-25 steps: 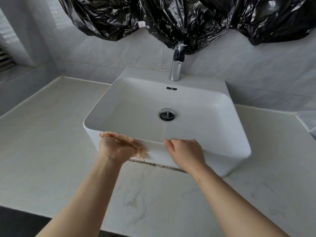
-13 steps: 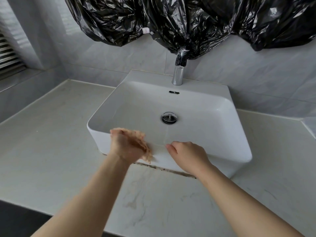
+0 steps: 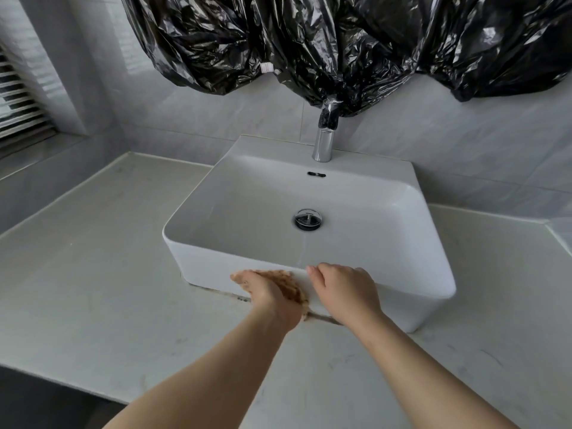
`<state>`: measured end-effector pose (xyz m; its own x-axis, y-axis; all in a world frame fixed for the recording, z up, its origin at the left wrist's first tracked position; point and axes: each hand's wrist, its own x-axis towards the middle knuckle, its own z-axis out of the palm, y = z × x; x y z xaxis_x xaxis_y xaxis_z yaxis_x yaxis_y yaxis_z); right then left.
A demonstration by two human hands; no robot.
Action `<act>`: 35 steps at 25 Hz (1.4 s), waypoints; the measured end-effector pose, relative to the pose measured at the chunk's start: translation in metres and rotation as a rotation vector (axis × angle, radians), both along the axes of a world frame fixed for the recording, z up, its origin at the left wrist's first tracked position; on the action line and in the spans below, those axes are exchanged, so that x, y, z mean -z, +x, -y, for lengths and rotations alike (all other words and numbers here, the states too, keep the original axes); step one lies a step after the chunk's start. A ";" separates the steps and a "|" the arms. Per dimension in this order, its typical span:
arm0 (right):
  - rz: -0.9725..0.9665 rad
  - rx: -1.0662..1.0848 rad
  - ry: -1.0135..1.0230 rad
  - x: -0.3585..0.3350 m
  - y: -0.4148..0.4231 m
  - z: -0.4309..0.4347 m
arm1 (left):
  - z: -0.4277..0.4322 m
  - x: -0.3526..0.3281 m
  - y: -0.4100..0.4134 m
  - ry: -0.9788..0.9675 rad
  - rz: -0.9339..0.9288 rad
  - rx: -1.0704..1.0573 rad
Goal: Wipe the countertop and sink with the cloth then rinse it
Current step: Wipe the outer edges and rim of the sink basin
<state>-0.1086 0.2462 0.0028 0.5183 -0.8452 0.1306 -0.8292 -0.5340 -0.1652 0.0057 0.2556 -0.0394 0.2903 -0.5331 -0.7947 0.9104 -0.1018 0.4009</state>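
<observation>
Left hand [image 3: 270, 295] low centre of frame, palm pressed flat onto the cloth [image 3: 289, 284], fingers [image 3: 244, 277] close together and pointing toward upper left; cloth is tan, crumpled, pinned between the palm and the front outer wall of the sink [image 3: 411, 301], its free edge trailing down to lower right toward the dark grimy seam [image 3: 235, 295] where basin meets countertop [image 3: 93, 289]; right hand [image 3: 345, 291] just beside it on the right, fingers curled together over the front rim, bracing, holding nothing that can be seen; the two hands near, not touching; the relation that matters: the unwiped stretch of front wall and seam runs left-to-right across the frame, the cloth's long axis lies roughly along it, and the right hand sits directly in the path of any rightward stroke; judgement: leftward stroke is open, rightward needs the bracing hand lifted first; faucet [image 3: 323, 144] upper centre, no water visibly running; rinse not yet begun; drain [image 3: 308, 218] in basin floor, well apart from cloth.
</observation>
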 end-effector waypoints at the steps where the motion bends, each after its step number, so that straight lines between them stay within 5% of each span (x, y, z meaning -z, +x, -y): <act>1: -0.006 -0.009 0.001 -0.001 -0.001 0.000 | -0.001 -0.002 -0.005 0.007 -0.038 0.022; 5: 0.000 0.062 0.066 -0.009 -0.024 0.005 | -0.004 -0.022 0.012 -0.219 -0.004 0.080; 10: 0.013 0.079 -0.005 0.000 -0.032 -0.002 | -0.007 -0.026 -0.007 -0.194 0.116 0.023; 16: 0.057 0.046 -0.061 0.008 -0.034 0.000 | -0.009 -0.010 -0.018 -0.177 -0.002 0.040; 20: 0.110 0.019 -0.092 0.011 -0.035 0.000 | -0.015 -0.050 -0.034 -0.317 0.008 0.229; 27: 0.180 0.034 0.099 0.004 -0.037 -0.005 | -0.030 -0.011 -0.020 -0.443 0.040 0.409; 30: 0.121 0.039 -0.075 0.014 -0.023 -0.009 | -0.049 -0.014 0.000 -0.392 0.112 0.530; 33: 0.177 0.151 -0.313 0.027 -0.014 -0.009 | -0.062 -0.020 0.024 -0.179 0.552 0.696; 35: 0.184 0.232 -0.460 0.029 -0.010 -0.014 | -0.062 -0.023 0.046 -0.067 1.348 0.630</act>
